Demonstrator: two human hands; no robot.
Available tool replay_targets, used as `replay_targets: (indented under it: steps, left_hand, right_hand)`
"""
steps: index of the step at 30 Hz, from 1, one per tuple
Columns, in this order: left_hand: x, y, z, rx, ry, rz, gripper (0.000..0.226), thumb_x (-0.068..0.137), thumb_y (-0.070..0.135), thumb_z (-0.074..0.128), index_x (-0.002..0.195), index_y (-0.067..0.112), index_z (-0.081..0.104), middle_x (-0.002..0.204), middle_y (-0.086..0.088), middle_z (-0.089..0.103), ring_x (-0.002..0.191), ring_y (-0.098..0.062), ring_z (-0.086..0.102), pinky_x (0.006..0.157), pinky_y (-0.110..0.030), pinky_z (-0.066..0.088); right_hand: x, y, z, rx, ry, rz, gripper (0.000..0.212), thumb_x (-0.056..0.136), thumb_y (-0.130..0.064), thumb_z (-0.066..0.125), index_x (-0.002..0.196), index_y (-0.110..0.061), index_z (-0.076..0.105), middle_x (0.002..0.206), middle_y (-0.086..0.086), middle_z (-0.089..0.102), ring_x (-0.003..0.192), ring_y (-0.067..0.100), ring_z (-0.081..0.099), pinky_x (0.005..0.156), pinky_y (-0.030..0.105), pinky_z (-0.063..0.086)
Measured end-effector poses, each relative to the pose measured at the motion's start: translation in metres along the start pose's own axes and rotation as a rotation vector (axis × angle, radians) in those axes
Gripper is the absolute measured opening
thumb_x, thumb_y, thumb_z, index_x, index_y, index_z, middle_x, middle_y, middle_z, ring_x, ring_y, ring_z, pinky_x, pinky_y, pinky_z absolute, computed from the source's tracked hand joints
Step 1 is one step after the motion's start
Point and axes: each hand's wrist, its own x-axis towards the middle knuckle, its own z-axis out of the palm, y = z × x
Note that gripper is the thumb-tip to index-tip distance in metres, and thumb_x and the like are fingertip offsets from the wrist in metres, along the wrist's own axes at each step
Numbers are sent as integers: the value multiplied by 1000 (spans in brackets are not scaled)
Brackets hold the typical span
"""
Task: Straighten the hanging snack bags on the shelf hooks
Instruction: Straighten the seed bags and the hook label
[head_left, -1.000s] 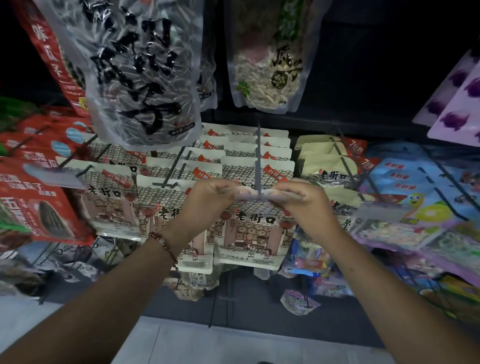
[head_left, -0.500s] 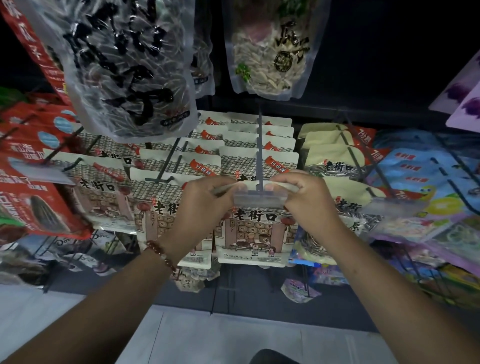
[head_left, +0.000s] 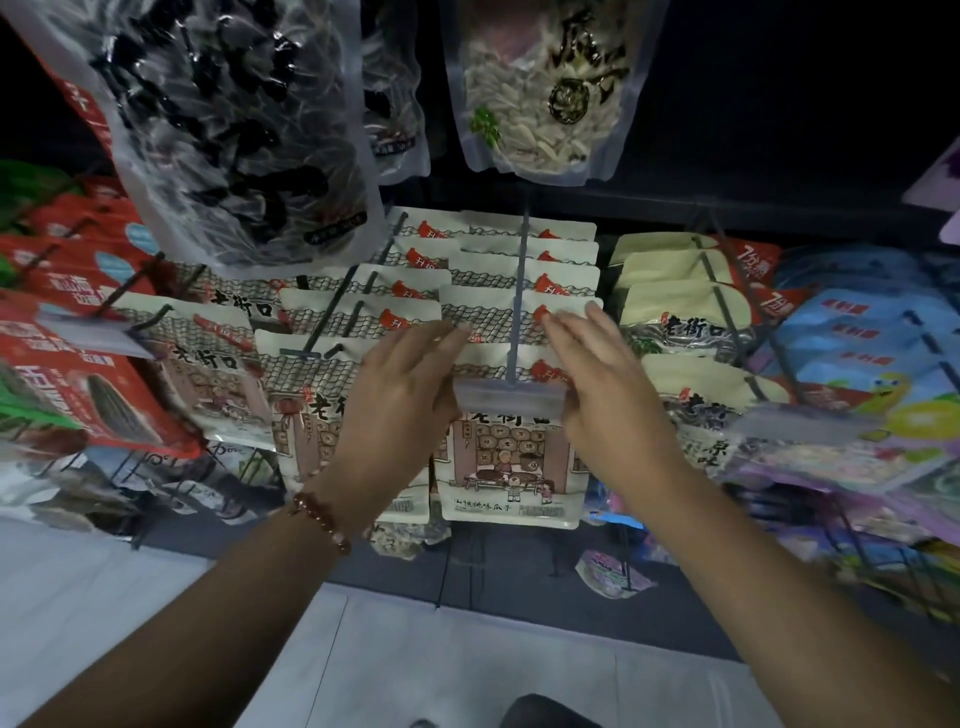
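A: Both hands are flat, fingers straight, nothing gripped. Left hand and right hand flank the long grey metal hook rod and reach over the clear plastic price-tag holder at its tip.

B: Why flat?

A: My guess is squaring the stack. Fingertips lie on the tops of the cream paper snack bags with the grey tile-roof print, which hang in a row on that rod, front bag just behind the tag holder. Palms on both sides would keep the row centred.

B: Surroundings?

A: Dark store shelf back panel, dim light. Big clear bag of black-striped seeds hangs above left, red foil bags far left, pale blue bags right. Grey tiled floor below.
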Motion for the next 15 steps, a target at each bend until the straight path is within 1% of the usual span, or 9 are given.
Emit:
replay_targets:
  steps: [1,2,3,5,6,8,11,13,15]
  left_hand:
    - [-7,-2,-3,21,-39,-4,49,90,19,52,139,11,54,137,-12,57,125,-32,52,109,-43,36]
    - [-17,-4,-6,44,-79,-8,50,94,24,52,143,14,49,145,-12,50,134,-33,44,112,-46,33]
    - [-28,-7,-8,71,-119,-12,51,96,29,51,146,16,45,152,-11,42,141,-32,37,114,-50,31]
    - [-55,-10,-12,104,-204,-22,53,97,33,50,148,20,42,160,-9,29,149,-31,22,115,-55,29]
    - [-67,-11,-14,108,-244,-39,54,98,33,51,150,22,39,162,-8,22,151,-29,15,116,-55,26]
    - [-88,-11,-16,123,-320,-114,59,100,37,52,154,26,31,165,-4,11,153,-26,5,118,-51,19]
    - [-102,-17,-20,161,-368,-225,71,93,42,56,156,31,24,166,-3,1,152,-30,-1,119,-55,17]
    - [-104,-25,-26,172,-373,-269,75,93,41,60,156,32,21,166,-3,-5,152,-31,-4,119,-54,14]
    - [-101,-39,-35,188,-351,-304,76,93,39,60,157,31,19,166,-4,-7,152,-29,-5,119,-51,13]
  right_hand:
    - [-8,2,-4,-10,-25,22,74,89,-2,61,154,-16,28,158,-1,33,151,19,14,120,31,9]
    - [-18,4,-8,11,-30,41,76,92,-8,61,156,-17,22,160,-5,25,152,15,7,120,27,5]
    - [-31,5,-13,62,-25,49,72,96,-15,59,157,-19,20,161,-9,21,152,10,3,120,21,3]
    - [-56,1,-19,188,-1,38,63,100,-26,52,155,-21,24,159,-15,19,150,3,6,117,10,3]
    - [-67,-1,-19,227,3,36,62,99,-28,50,155,-21,25,159,-15,19,150,2,8,116,9,5]
    - [-82,-2,-12,266,-19,53,63,98,-31,49,155,-23,26,160,-18,16,150,1,7,116,9,5]
    - [-91,-8,-1,298,-21,70,59,97,-29,50,153,-21,33,161,-16,21,150,2,10,117,12,7]
    - [-92,-23,3,335,23,21,54,97,-25,51,149,-18,40,158,-12,28,150,7,16,119,16,12]
    - [-90,-45,8,358,58,-74,52,96,-23,50,147,-17,42,157,-10,31,150,12,20,121,26,17]
